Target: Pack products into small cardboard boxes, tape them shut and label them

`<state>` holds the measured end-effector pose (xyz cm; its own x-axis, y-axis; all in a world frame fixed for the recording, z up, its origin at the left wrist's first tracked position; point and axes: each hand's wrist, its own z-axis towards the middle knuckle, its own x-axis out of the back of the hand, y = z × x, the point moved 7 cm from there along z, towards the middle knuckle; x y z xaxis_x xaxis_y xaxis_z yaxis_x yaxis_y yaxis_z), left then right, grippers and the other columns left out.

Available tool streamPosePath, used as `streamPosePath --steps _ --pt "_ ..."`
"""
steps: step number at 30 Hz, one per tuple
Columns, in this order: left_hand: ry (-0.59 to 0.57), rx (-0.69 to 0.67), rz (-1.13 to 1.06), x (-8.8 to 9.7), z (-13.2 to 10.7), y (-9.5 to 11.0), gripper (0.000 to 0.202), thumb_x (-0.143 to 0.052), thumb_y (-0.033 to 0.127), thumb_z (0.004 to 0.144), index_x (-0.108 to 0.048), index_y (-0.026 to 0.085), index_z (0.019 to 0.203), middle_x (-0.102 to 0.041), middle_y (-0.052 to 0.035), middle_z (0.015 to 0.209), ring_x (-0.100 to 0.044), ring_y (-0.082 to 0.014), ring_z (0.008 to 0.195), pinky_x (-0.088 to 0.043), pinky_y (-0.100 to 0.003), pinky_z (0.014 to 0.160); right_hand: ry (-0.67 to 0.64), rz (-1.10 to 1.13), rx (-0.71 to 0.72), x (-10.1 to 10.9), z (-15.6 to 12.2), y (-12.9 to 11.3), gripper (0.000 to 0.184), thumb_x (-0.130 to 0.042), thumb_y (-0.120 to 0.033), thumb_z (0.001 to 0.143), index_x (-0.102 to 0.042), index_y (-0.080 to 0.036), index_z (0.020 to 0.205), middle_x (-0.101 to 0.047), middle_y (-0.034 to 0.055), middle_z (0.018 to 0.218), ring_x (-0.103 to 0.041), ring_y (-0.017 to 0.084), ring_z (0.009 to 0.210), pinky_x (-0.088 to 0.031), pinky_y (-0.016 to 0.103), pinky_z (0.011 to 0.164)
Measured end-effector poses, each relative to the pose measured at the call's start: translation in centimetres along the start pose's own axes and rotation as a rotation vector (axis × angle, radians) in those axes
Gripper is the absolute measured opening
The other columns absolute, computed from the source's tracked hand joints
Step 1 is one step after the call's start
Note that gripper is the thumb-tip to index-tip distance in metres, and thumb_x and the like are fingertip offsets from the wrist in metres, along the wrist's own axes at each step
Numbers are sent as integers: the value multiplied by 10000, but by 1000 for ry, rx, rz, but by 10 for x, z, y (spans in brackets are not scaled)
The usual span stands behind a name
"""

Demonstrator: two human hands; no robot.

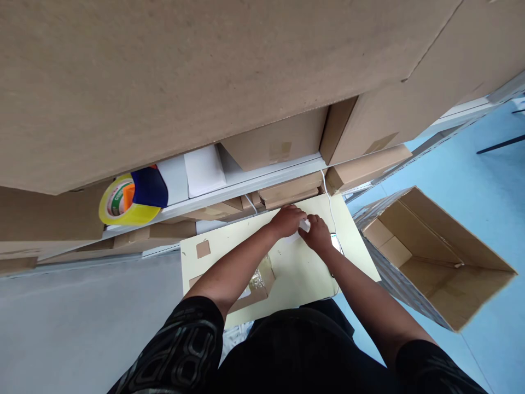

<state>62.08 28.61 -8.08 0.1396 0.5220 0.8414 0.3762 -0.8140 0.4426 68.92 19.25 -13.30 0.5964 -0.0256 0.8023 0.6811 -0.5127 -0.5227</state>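
Over the far part of a pale yellow table (305,279), my left hand (288,220) and my right hand (317,233) come close together. Both have their fingers closed on a small white object (304,224), whose kind is too small and covered to make out. Below my left hand, part of a flat white piece like paper (290,238) shows on the table. An open cardboard box (259,294) with clear plastic wrap (257,280) in it lies nearer to me, partly hidden by my left forearm. A phone (336,243) lies beside my right wrist, partly covered.
A shelf (246,189) with several cardboard boxes (287,137) stands behind the table. On it sits a tape dispenser (135,196) with yellow tape. A large open carton (435,257) stands on the floor at right. A white cable (329,197) runs down onto the table.
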Motion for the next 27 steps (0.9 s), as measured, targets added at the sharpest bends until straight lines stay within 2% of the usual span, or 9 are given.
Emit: streamPosePath --steps 3,5,7,9,12,15,17,21,27 --pt "37 0 1 6 -3 12 344 -510 111 908 -677 276 1159 -683 -61 1179 -519 -256 1233 -328 -434 1137 -110 129 -83 -7 3 3 237 -541 -348 930 -639 -181 1066 -714 89 941 -625 220 819 -372 294 675" --pt "134 146 39 10 -9 8 331 -524 170 934 -634 258 1233 -621 -98 1276 -470 -291 1287 -324 -468 1145 -99 168 -190 -7 0 11 232 -500 -335 939 -660 -184 1011 -721 87 875 -629 216 761 -357 291 637" --pt "182 357 58 6 -17 -3 314 -533 241 953 -600 224 1259 -581 -127 1297 -483 -309 1254 -388 -469 1093 -65 218 -271 -6 -8 19 245 -503 -347 922 -675 -182 982 -726 90 858 -632 220 746 -365 290 623" --pt "70 473 36 -14 -21 -11 293 -522 272 962 -597 205 1236 -581 -130 1260 -531 -299 1177 -467 -432 996 -42 283 -299 -5 -16 25 253 -517 -377 903 -682 -193 958 -725 76 833 -628 222 736 -379 287 618" --pt "-143 433 1 -51 -18 -11 282 -509 239 948 -620 203 1205 -598 -125 1220 -571 -288 1126 -511 -385 897 33 367 -300 5 -22 31 238 -526 -412 883 -669 -225 918 -710 41 802 -608 214 728 -396 283 632" --pt "-183 397 -3 -73 -10 -9 365 -498 225 945 -594 197 1296 -600 -139 1226 -581 -298 1132 -514 -380 881 92 382 -311 17 -20 37 229 -528 -431 879 -644 -234 871 -688 27 763 -572 203 693 -390 283 630" --pt "-198 381 -8 -83 -6 -7 462 -487 247 957 -518 209 1416 -585 -146 1272 -574 -308 1151 -513 -387 881 100 354 -319 24 -17 38 239 -519 -437 886 -632 -230 843 -676 30 737 -547 198 665 -372 283 613" --pt "-207 347 27 -94 -5 -3 621 -484 283 963 -346 254 1568 -513 -151 1401 -521 -337 1214 -496 -418 914 120 298 -294 35 -21 35 284 -471 -431 924 -594 -235 760 -645 35 693 -506 188 634 -327 284 593" --pt "-188 329 101 -98 -9 2 635 -393 199 978 -308 289 1601 -515 -151 1360 -512 -327 1170 -468 -433 927 121 293 -351 35 -51 46 358 -454 -441 928 -504 -249 630 -592 26 606 -471 183 589 -298 295 576"
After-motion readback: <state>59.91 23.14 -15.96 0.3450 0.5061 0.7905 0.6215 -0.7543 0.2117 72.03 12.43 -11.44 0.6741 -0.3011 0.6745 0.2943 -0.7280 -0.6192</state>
